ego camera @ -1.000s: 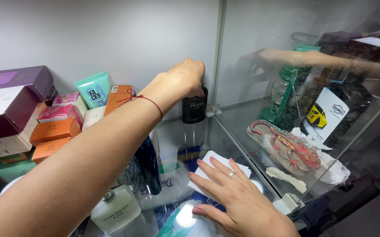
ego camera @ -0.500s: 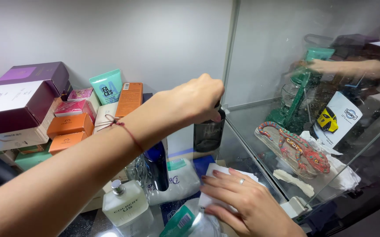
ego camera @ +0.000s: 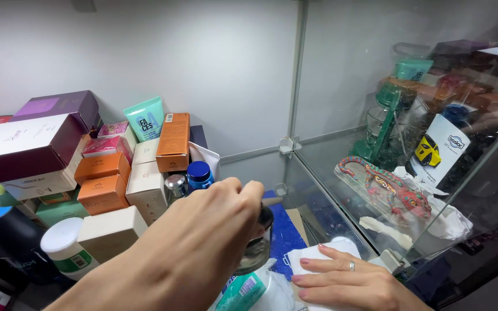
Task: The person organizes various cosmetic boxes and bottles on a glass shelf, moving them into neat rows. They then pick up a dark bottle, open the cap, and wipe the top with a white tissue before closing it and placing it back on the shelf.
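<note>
My left hand (ego camera: 214, 230) is closed around the black cap of a dark glass perfume bottle (ego camera: 256, 251) and holds it low, close to the camera, above the glass shelf. Most of the bottle is hidden behind my fingers. My right hand (ego camera: 346, 280), with a ring on one finger, lies flat, fingers spread, on a white cloth (ego camera: 318, 255) on the shelf at the bottom right. A teal-and-white tube (ego camera: 243, 292) lies just below the bottle.
Stacked cosmetic boxes (ego camera: 102, 173) fill the left, with a purple box (ego camera: 27, 144), a teal tube (ego camera: 145, 118), an upright orange box (ego camera: 174, 141), a blue-capped bottle (ego camera: 199, 174) and a white jar (ego camera: 65, 247). Behind the glass panel (ego camera: 329, 190) sit a colourful lizard figurine (ego camera: 384, 187) and a green lantern (ego camera: 387, 124).
My left hand has drawn the dark bottle away from the back corner, down and towards the camera. My right hand has stayed pressed on the white cloth.
</note>
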